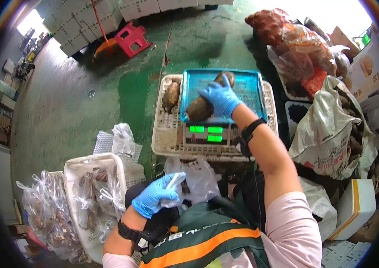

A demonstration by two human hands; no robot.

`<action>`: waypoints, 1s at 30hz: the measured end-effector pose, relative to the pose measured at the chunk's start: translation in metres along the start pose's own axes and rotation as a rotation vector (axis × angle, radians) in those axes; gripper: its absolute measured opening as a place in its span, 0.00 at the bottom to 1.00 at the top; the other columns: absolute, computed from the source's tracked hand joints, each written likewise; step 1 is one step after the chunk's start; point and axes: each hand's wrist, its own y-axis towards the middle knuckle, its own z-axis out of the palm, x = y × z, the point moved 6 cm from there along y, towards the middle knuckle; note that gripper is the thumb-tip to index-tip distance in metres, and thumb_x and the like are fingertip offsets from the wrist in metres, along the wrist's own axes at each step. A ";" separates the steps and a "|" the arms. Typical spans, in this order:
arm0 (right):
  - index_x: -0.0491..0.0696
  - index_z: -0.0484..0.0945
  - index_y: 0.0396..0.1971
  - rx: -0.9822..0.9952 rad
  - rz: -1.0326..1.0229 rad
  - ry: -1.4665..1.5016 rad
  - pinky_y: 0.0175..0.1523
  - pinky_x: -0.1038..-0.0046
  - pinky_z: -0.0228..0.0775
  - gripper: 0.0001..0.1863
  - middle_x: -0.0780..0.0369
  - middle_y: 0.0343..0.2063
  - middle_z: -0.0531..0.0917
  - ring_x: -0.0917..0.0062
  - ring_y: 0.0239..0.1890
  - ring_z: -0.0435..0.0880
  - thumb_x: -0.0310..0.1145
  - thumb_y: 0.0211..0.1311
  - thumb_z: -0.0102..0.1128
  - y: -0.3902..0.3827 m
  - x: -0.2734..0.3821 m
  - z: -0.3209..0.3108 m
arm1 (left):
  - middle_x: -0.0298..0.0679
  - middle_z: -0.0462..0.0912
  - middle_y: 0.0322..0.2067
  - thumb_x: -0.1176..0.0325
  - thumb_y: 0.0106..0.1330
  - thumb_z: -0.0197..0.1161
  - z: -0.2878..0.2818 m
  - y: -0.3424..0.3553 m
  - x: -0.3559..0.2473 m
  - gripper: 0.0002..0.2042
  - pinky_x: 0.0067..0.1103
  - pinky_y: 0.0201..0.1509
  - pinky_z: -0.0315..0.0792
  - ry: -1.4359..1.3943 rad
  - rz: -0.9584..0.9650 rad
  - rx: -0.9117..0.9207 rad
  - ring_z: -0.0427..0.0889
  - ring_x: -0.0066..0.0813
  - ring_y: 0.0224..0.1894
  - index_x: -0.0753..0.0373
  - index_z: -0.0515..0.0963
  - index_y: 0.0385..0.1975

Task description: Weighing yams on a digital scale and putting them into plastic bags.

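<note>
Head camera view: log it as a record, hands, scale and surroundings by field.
Left hand: blue-gloved, gripping a clear plastic bag
Right hand: blue-gloved, touching brown oblong tuber-like produce in a blue rectangular tray; count unclear
Scale: green-lit displays, beneath the tray
Crate under scale: white perforated plastic; one brown tuber-like piece on it, left of the tray
Left side: white plastic crate holding bagged brown produce
Right side: white woven-looking sack
Background: pink plastic stool

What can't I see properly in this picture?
Head view: whether the brown lumps poking out around the right hand join; that hand covers the middle.
Head view: the tops of the white boxes, cut off by the upper edge.
Head view: the far-left clutter, too small and blurred.
</note>
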 end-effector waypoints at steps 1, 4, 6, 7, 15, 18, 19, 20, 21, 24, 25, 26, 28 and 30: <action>0.59 0.70 0.49 0.010 0.018 -0.024 0.63 0.41 0.38 0.33 0.63 0.44 0.76 0.68 0.53 0.72 0.34 0.34 0.66 -0.001 -0.006 0.000 | 0.30 0.73 0.32 0.80 0.45 0.62 0.001 0.002 -0.004 0.35 0.14 0.26 0.68 0.036 0.062 -0.147 0.73 0.16 0.26 0.64 0.61 0.59; 0.54 0.72 0.43 -0.200 0.096 0.250 0.63 0.44 0.41 0.26 0.61 0.38 0.78 0.63 0.46 0.76 0.35 0.36 0.63 -0.032 -0.008 -0.032 | 0.33 0.61 0.61 0.79 0.48 0.59 -0.003 -0.008 -0.013 0.36 0.19 0.43 0.73 -0.039 0.126 -0.056 0.72 0.18 0.44 0.61 0.57 0.62; 0.49 0.69 0.47 -0.450 0.239 0.811 0.62 0.60 0.54 0.31 0.56 0.42 0.77 0.69 0.49 0.75 0.32 0.36 0.66 -0.068 -0.011 -0.054 | 0.35 0.71 0.42 0.80 0.48 0.58 -0.004 -0.013 -0.019 0.39 0.13 0.31 0.68 -0.100 0.171 -0.014 0.70 0.17 0.31 0.58 0.53 0.64; 0.48 0.67 0.49 -0.451 0.352 1.231 0.60 0.65 0.59 0.33 0.55 0.43 0.76 0.72 0.50 0.74 0.31 0.35 0.68 -0.090 -0.010 -0.064 | 0.34 0.72 0.34 0.80 0.48 0.58 0.004 -0.015 -0.026 0.40 0.12 0.27 0.65 -0.141 0.151 0.048 0.69 0.17 0.26 0.57 0.52 0.65; 0.48 0.55 0.59 -0.198 -0.112 1.836 0.66 0.68 0.51 0.37 0.61 0.58 0.63 0.70 0.61 0.62 0.33 0.51 0.65 -0.171 0.138 -0.036 | 0.29 0.66 0.24 0.80 0.49 0.57 0.066 -0.044 -0.048 0.39 0.12 0.13 0.55 -0.015 0.244 -0.104 0.63 0.16 0.17 0.54 0.52 0.64; 0.46 0.62 0.54 -0.160 -0.111 1.535 0.59 0.69 0.61 0.35 0.57 0.51 0.71 0.69 0.55 0.70 0.33 0.45 0.69 -0.163 0.174 -0.049 | 0.38 0.67 0.23 0.80 0.46 0.52 0.096 -0.073 -0.068 0.40 0.14 0.13 0.57 -0.184 0.332 0.214 0.60 0.19 0.15 0.59 0.48 0.65; 0.46 0.65 0.52 -0.160 -0.094 1.318 0.57 0.69 0.63 0.31 0.55 0.50 0.72 0.67 0.54 0.71 0.35 0.47 0.67 -0.161 0.175 -0.048 | 0.39 0.66 0.22 0.81 0.48 0.48 0.107 -0.082 -0.076 0.38 0.14 0.13 0.59 -0.238 0.384 0.303 0.58 0.19 0.14 0.62 0.46 0.65; 0.46 0.65 0.52 -0.185 -0.094 1.306 0.57 0.69 0.63 0.31 0.55 0.50 0.72 0.67 0.54 0.71 0.35 0.47 0.67 -0.163 0.174 -0.040 | 0.41 0.67 0.22 0.81 0.48 0.48 0.117 -0.095 -0.083 0.39 0.15 0.14 0.60 -0.268 0.399 0.336 0.58 0.19 0.14 0.63 0.44 0.65; 0.46 0.67 0.50 -0.113 -0.037 1.078 0.54 0.68 0.65 0.28 0.53 0.46 0.74 0.64 0.50 0.74 0.37 0.47 0.64 -0.164 0.176 -0.019 | 0.43 0.68 0.23 0.81 0.48 0.48 0.128 -0.106 -0.090 0.39 0.16 0.14 0.61 -0.300 0.411 0.372 0.59 0.20 0.14 0.64 0.42 0.65; 0.46 0.72 0.45 -0.035 -0.033 0.757 0.49 0.66 0.69 0.24 0.50 0.37 0.79 0.60 0.43 0.78 0.41 0.49 0.61 -0.154 0.151 -0.027 | 0.42 0.70 0.17 0.80 0.49 0.54 0.151 -0.127 -0.118 0.41 0.17 0.15 0.61 -0.135 0.556 0.390 0.61 0.20 0.13 0.67 0.41 0.65; 0.46 0.74 0.42 -0.016 -0.065 0.667 0.46 0.65 0.70 0.22 0.50 0.33 0.80 0.58 0.38 0.79 0.42 0.49 0.60 -0.152 0.136 -0.036 | 0.43 0.71 0.15 0.80 0.48 0.57 0.156 -0.131 -0.131 0.43 0.17 0.15 0.60 -0.071 0.615 0.458 0.62 0.20 0.13 0.68 0.40 0.65; 0.46 0.77 0.36 -0.237 -0.057 0.592 0.42 0.63 0.71 0.18 0.51 0.29 0.81 0.58 0.34 0.80 0.42 0.47 0.61 -0.147 0.117 -0.042 | 0.41 0.71 0.12 0.79 0.49 0.60 0.155 -0.137 -0.144 0.44 0.15 0.14 0.58 -0.018 0.697 0.444 0.63 0.19 0.12 0.70 0.39 0.64; 0.50 0.78 0.37 -0.248 -0.034 0.544 0.43 0.65 0.71 0.18 0.53 0.32 0.81 0.59 0.36 0.80 0.43 0.46 0.62 -0.139 0.083 -0.084 | 0.39 0.70 0.13 0.77 0.52 0.60 0.147 -0.138 -0.162 0.42 0.15 0.14 0.59 0.039 0.747 0.540 0.62 0.17 0.13 0.69 0.40 0.64; 0.54 0.78 0.40 -0.426 -0.021 0.648 0.44 0.65 0.69 0.16 0.54 0.37 0.81 0.60 0.41 0.79 0.40 0.50 0.59 -0.117 0.046 -0.100 | 0.35 0.69 0.14 0.75 0.54 0.61 0.163 -0.134 -0.176 0.41 0.14 0.14 0.59 0.201 0.839 0.577 0.59 0.15 0.13 0.66 0.42 0.65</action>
